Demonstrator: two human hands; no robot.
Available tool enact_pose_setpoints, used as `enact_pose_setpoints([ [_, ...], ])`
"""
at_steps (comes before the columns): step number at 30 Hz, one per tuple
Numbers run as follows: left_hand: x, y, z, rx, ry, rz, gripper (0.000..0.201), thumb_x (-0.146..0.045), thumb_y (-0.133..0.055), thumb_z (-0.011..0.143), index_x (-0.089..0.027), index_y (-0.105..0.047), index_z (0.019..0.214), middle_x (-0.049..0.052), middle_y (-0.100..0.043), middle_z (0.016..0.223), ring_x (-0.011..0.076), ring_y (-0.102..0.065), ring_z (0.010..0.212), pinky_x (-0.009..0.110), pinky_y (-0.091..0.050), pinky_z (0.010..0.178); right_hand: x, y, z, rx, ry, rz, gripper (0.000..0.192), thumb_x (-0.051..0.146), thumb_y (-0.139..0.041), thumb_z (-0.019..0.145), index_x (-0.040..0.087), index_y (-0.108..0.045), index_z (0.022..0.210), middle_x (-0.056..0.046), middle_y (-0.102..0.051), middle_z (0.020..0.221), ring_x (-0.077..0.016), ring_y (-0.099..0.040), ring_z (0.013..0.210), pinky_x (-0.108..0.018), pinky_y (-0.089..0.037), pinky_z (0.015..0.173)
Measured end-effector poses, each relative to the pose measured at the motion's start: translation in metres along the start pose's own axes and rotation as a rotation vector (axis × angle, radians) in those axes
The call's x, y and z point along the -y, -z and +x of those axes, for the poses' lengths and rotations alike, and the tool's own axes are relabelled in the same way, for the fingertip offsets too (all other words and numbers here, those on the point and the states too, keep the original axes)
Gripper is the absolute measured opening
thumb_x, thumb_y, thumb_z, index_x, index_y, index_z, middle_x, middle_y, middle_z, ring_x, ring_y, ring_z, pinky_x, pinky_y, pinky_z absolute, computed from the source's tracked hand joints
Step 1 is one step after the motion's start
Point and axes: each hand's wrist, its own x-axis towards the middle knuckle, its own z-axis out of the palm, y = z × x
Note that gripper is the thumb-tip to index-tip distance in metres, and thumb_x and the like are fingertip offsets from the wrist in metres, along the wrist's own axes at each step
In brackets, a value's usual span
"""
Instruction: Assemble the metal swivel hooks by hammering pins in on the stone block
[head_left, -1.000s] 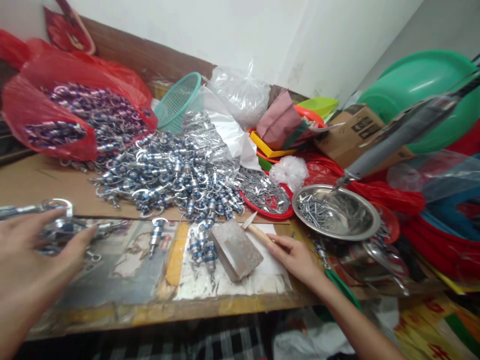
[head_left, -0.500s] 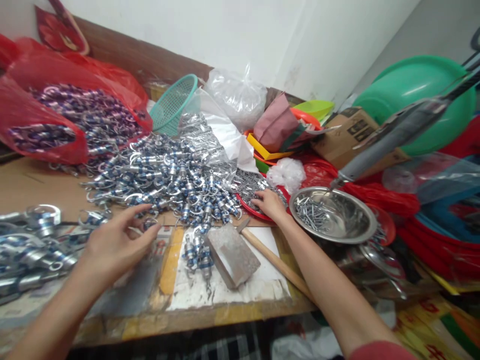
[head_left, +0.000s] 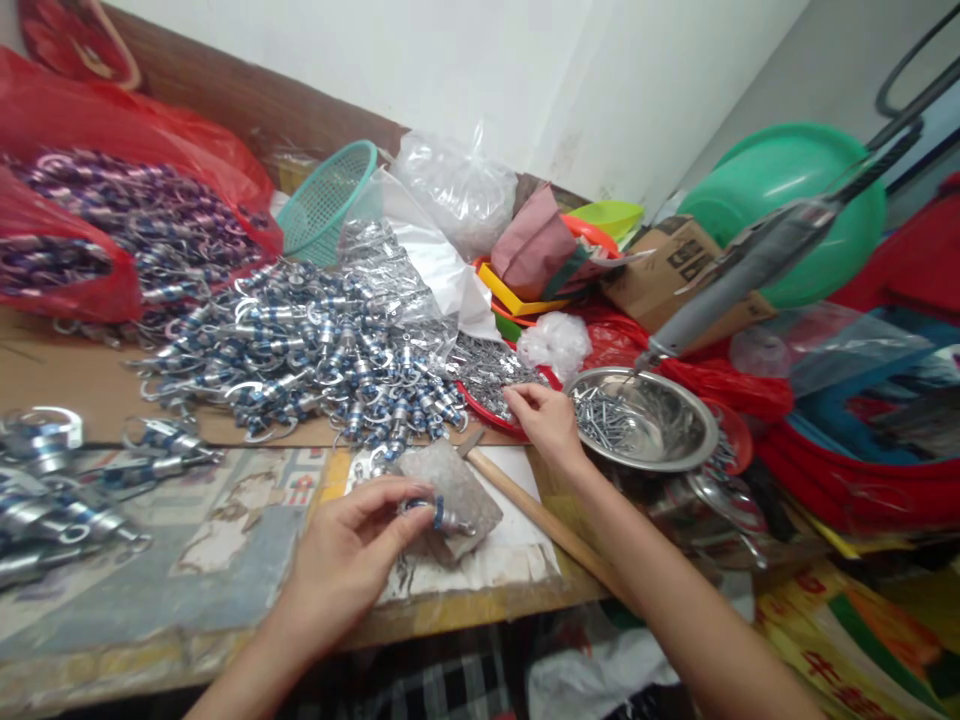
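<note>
Between the thumb and fingers of my left hand (head_left: pixel 360 535) is a small silver-and-blue metal fitting (head_left: pixel 442 515), held over a grey metal block (head_left: pixel 469 490). My right hand (head_left: pixel 546 420) is at the near edge of a red tray (head_left: pixel 491 425) of small silver metal pieces (head_left: pixel 495 368). Its thumb and forefinger are pinched together; whatever they hold is too small to make out. A hammer (head_left: pixel 517 500) with a wooden handle lies beside the block, passing under my right forearm. A large heap of similar fittings (head_left: pixel 315 350) lies behind the block.
At left are more fittings (head_left: pixel 67 500) and a red plastic bag (head_left: pixel 202 150) full of purple and blue ones. A steel bowl (head_left: pixel 675 440) of nails or pins stands right, below a hanging grey tool (head_left: pixel 742 270). Behind are a green basket (head_left: pixel 326 205) and a cardboard box (head_left: pixel 667 260).
My left hand has moved right from the left side of the heap to above the block, bringing a fitting. My right hand stays by the tray, its fingertips now pinched. The view has shifted slightly.
</note>
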Motion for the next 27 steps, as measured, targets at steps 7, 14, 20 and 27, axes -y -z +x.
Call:
enact_pose_setpoints([
  [7,0.011,0.0,-0.004,-0.065,-0.084,0.155,0.016,-0.032,-0.07,0.063,-0.025,-0.076,0.075,0.004,-0.076,0.082,0.0233,-0.069,0.08,0.036,-0.054,0.079,0.059,-0.004,-0.066,0.214,0.03,0.54,0.021,0.029,-0.058,0.078,0.015,-0.07,0.066,0.001,-0.061,0.053,-0.0102,-0.054,0.049,-0.021,-0.044,0.049],
  [14,0.005,-0.002,-0.003,-0.084,0.028,0.103,0.019,-0.032,-0.071,0.057,-0.022,-0.076,0.073,0.005,-0.077,0.078,0.0242,-0.069,0.076,0.035,-0.055,0.076,0.059,-0.009,-0.078,0.108,0.2,0.56,0.013,0.013,-0.061,0.075,0.019,-0.073,0.077,-0.004,-0.069,0.072,-0.0147,-0.062,0.069,-0.026,-0.048,0.068],
  [20,0.0,-0.006,-0.004,-0.137,0.105,-0.001,0.013,-0.027,-0.073,0.051,-0.023,-0.075,0.064,0.002,-0.077,0.068,0.0223,-0.071,0.067,0.029,-0.057,0.068,0.065,-0.009,-0.087,0.175,0.202,0.58,0.016,0.008,-0.059,0.074,0.018,-0.071,0.077,-0.004,-0.07,0.072,-0.0132,-0.064,0.066,-0.022,-0.051,0.063],
  [27,0.009,-0.003,-0.009,-0.148,-0.006,0.1,0.016,-0.028,-0.072,0.058,-0.024,-0.076,0.072,0.003,-0.077,0.076,0.0243,-0.071,0.071,0.035,-0.057,0.072,0.068,-0.002,-0.089,0.194,0.337,0.492,0.018,0.006,-0.053,0.076,0.019,-0.064,0.081,0.0,-0.068,0.075,-0.0112,-0.064,0.067,-0.019,-0.051,0.063],
])
